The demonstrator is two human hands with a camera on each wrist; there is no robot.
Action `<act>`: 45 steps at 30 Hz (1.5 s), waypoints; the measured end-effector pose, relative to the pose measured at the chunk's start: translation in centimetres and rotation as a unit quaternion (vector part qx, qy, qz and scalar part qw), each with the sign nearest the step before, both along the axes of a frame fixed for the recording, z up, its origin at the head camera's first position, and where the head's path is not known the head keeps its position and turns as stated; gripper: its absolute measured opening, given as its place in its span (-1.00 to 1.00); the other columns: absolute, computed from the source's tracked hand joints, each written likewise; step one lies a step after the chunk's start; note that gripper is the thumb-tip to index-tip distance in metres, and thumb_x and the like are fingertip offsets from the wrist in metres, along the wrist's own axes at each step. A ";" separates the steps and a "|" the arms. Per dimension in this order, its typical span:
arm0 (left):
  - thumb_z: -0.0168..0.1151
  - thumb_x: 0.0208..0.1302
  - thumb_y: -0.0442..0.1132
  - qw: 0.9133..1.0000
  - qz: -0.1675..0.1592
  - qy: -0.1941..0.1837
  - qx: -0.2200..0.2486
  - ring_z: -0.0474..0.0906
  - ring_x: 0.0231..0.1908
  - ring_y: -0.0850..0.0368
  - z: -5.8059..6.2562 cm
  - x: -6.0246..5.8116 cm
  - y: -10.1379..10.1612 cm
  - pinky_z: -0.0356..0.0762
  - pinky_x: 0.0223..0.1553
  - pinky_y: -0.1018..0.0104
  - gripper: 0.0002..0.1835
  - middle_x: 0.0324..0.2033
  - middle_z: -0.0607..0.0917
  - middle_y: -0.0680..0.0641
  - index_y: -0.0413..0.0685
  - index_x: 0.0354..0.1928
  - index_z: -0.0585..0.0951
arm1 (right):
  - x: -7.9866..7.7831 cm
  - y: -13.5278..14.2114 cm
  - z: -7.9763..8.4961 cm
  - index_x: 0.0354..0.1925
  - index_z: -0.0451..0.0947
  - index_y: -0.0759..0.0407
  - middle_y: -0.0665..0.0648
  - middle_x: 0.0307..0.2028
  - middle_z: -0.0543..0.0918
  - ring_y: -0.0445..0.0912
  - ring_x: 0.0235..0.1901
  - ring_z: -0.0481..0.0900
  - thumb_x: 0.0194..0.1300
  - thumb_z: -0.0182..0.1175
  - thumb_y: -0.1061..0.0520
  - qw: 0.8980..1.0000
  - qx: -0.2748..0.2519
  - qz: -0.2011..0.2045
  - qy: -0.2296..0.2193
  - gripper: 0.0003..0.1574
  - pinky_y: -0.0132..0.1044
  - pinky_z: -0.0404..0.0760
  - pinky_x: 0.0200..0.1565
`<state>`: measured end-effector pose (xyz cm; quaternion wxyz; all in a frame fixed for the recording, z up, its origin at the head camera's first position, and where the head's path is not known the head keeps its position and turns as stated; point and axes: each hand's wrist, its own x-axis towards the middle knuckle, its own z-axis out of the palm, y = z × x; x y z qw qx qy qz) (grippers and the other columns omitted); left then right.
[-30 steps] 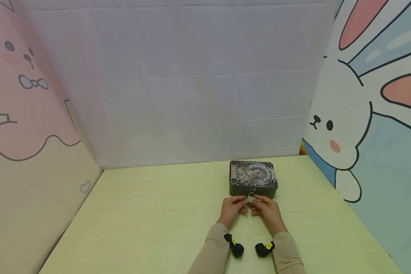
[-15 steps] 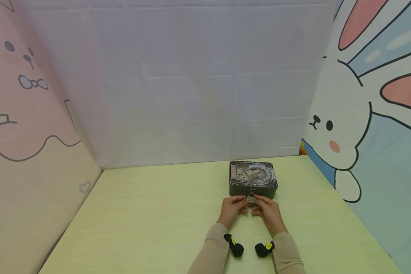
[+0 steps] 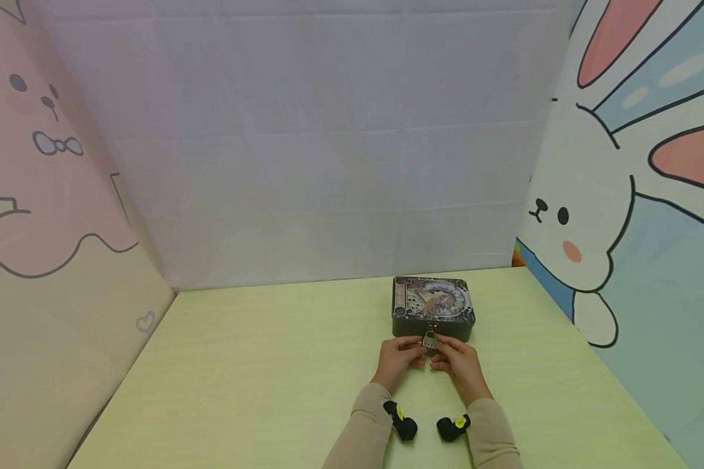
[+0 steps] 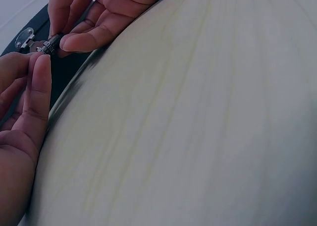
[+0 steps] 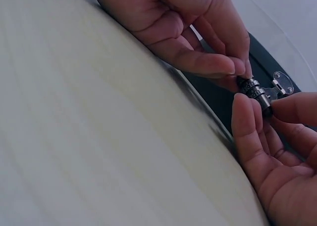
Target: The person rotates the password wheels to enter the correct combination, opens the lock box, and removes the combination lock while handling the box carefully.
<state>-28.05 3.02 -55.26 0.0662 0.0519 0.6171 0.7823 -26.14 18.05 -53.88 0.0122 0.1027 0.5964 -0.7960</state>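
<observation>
A dark tin box [image 3: 434, 306] with a printed lid sits near the back right of the table, its lid down. From the metal hasp [image 5: 281, 84] on its front hangs a small combination padlock [image 3: 430, 341] with number dials, clearest in the right wrist view. My left hand [image 3: 399, 360] pinches one side of the padlock between thumb and fingertips. On the other side my right hand [image 3: 459, 366] pinches it too. The wrist views show both hands' fingertips close together around the dials [image 4: 51, 45]; the digits are too small to read.
The pale yellow-green table [image 3: 258, 378] spreads to the left and in front of the box. A white back wall [image 3: 305, 163] rises behind it. Printed side walls stand left and right, the right one with a rabbit [image 3: 586, 247]. Black wrist cameras [image 3: 407, 426] sit at the sleeves.
</observation>
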 end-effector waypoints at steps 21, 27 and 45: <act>0.31 0.22 -0.54 1.000 0.004 -0.001 -0.013 0.64 -0.54 0.23 -0.1 0.1 0.0 0.74 -0.45 0.35 -0.74 -0.37 0.74 -0.34 -0.46 -0.04 0.67 | -0.1 0.1 -0.2 0.29 0.32 0.60 0.11 -0.35 0.60 -0.15 -0.52 0.57 0.47 -0.04 0.39 1.000 0.003 0.004 0.001 -0.51 -0.34 0.72 -0.44; 0.30 0.23 -0.53 1.000 0.010 0.003 -0.022 0.62 -0.58 0.25 -0.1 0.0 0.1 0.74 -0.47 0.35 -0.76 -0.40 0.72 -0.38 -0.46 -0.05 0.67 | -0.1 0.0 -0.2 0.25 0.36 0.61 0.13 -0.36 0.60 -0.14 -0.54 0.57 0.46 -0.02 0.40 1.000 -0.003 0.001 0.006 -0.54 -0.34 0.71 -0.47; 0.31 0.21 -0.52 0.999 0.027 0.005 -0.029 0.60 -0.63 0.25 -0.3 -0.4 0.5 0.73 -0.52 0.34 -0.79 -0.49 0.72 -0.32 -0.45 -0.10 0.69 | -0.2 0.2 -0.2 0.31 0.30 0.59 0.11 -0.33 0.59 -0.14 -0.51 0.57 0.49 -0.04 0.38 1.000 0.007 0.007 -0.002 -0.51 -0.34 0.72 -0.43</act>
